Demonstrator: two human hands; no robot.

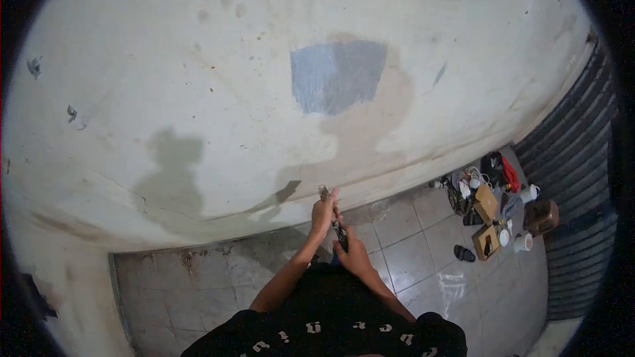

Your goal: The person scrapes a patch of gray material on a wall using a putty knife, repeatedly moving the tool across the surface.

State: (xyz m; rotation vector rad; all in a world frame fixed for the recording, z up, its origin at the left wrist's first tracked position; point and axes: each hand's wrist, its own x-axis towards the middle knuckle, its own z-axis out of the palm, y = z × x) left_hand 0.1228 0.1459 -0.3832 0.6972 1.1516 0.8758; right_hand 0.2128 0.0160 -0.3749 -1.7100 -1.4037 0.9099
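Observation:
Close together before my body, both hands are closed. My left hand wraps round the upper part of a narrow, dark tool spattered with pale spots; a grey, smeared end sticks out above its fingers. Lower down, my right hand grips the dark handle. I cannot tell whether the two hands share one tool or hold two. Ahead is a stained, off-white wall with a rough blue-grey painted patch, partly under my shadow. A flat blade-like shape shows in the shadow of the hands.
Grey tiles cover the floor. To the right lie an open cardboard box, a red bundle, cables, a dark slipper, white tubs and a brown container. A ribbed dark shutter stands beyond them.

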